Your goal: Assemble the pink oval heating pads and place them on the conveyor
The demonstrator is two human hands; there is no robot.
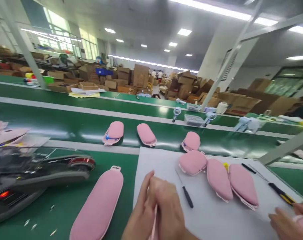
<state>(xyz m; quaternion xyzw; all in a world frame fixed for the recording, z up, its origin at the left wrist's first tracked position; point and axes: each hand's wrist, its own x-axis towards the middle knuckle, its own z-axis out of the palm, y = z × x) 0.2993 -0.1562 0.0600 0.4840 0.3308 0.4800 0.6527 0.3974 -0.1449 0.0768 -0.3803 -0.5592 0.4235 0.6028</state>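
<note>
My left hand (141, 208) and my right hand (167, 203) are pressed together at the bottom centre, closed round a pink padded piece (155, 225). Only a narrow strip of it shows between my palms; the fingers cover the rest. Just right of my hands, a black-handled screwdriver (187, 196) lies on the white sheet (198, 218). To the left, a long pink padded piece (99, 203) rests on the green table. Several similar pieces, among them a rounded one (192, 162) and an oval one (219, 180), lie right of my hands.
A co-worker's hands (287, 220) hold a pink item at the lower right, near a yellow-black screwdriver (281, 193). A dark, blurred device (41, 180) stands left, with small metal bits before it. Beyond run a green conveyor belt (79, 125), light-blue handheld devices (176, 113) and cardboard boxes.
</note>
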